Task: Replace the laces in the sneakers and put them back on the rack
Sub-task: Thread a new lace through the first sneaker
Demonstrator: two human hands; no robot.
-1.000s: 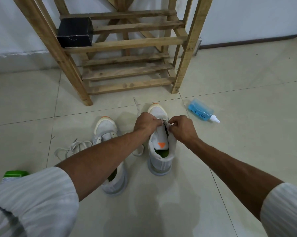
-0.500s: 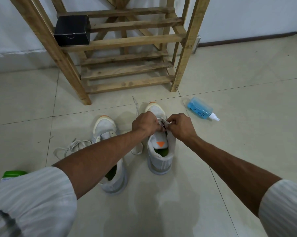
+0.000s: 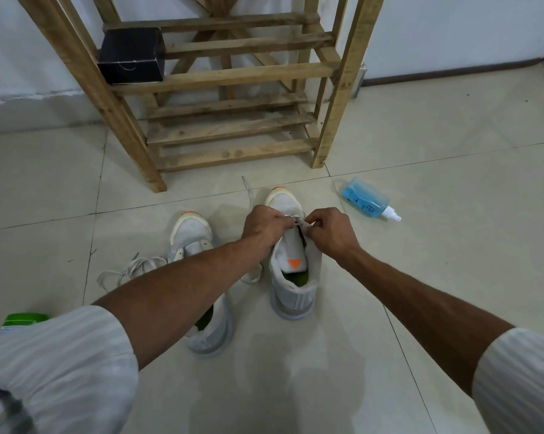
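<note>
The floor (image 3: 452,277) is of pale tiles, and a wooden rack (image 3: 233,76) stands against the white wall. On one shelf, at its left end, sits a black box (image 3: 131,54); it is closed, so its content cannot be seen. A blue spray bottle (image 3: 366,198) with blue liquid inside lies on its side on the floor, right of the rack. At the lower left is a green-lidded container (image 3: 25,319), perhaps a jar, mostly hidden by the sleeve.

Two white sneakers stand before the rack, toes toward it. Both hands meet over the front of the right sneaker (image 3: 292,286). The left hand (image 3: 264,225) is curled around the lace (image 3: 300,220) at the eyelets, and the right hand (image 3: 330,230) pinches its free part. The left sneaker (image 3: 191,233) stands just beside, under the left forearm, with a loose lace (image 3: 130,267) on the floor at its left.
</note>
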